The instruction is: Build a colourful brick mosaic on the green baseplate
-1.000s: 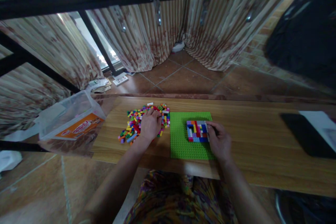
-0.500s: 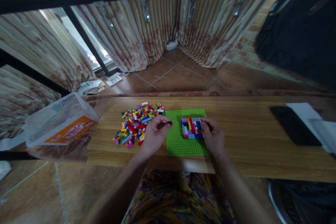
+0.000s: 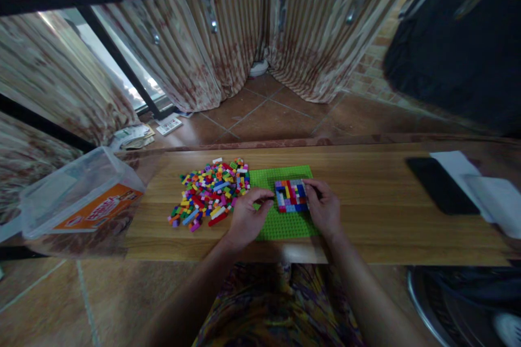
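Right then, the left hand (image 3: 246,217) pinched a small dark brick beside the brick panel (image 3: 291,196); the right hand (image 3: 323,209) steadied it. Placement looked next, needing careful stud alignment.

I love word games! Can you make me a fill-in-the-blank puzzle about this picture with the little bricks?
1. The pile of loose bricks lies to the ____ of the green baseplate.
2. The multicoloured brick block sits on the ____ baseplate.
3. The right hand touches the block's ____ edge.
4. The clear plastic box has an ____ label.

Missing words: left; green; right; orange
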Tool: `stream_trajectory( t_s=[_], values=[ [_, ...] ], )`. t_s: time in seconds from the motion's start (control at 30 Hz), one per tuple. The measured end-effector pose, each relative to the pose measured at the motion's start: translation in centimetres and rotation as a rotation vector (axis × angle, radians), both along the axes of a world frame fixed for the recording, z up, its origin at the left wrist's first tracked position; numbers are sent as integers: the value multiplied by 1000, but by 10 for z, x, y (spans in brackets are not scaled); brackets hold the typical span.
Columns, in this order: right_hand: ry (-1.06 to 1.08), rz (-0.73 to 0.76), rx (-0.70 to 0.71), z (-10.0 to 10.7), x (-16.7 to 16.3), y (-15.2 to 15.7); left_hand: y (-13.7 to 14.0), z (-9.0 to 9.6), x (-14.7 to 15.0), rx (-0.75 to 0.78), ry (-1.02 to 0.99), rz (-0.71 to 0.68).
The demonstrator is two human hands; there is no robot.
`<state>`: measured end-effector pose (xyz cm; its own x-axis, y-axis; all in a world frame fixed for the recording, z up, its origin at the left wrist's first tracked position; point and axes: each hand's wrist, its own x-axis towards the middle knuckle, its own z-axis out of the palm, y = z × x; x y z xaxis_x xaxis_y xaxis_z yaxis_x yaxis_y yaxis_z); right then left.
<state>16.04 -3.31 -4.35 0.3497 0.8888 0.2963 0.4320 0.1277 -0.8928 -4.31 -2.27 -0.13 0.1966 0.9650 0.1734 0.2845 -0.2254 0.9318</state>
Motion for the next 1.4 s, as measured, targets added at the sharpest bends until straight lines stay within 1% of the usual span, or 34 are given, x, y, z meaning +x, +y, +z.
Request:
stream_trajectory(
  t_s=[0.13,0.3,0.5,0.67,0.77,0.9,1.1,1.23,1.4],
  values=[
    [-10,-2,7,3,-1,-1,-3,-7,7,109,121,33],
    [-13,1,5,6,-1,-1,-3,-12,18,151,137,60],
    [-20,2,13,4,-1,-1,5,-12,29,116,153,75],
    [-25,-3,20,2,0,0,10,-10,33,69,155,58],
    [-20,2,7,2,0,0,11,-11,35,76,162,51],
    [-21,3,7,4,0,-1,10,-14,37,88,183,76],
    [-17,-3,14,4,-1,-1,11,-19,35,30,109,96],
    [-25,3,14,3,0,-1,11,-23,31,-8,67,73],
    [-33,5,21,2,1,0,12,-19,29,-17,65,86]
  ],
)
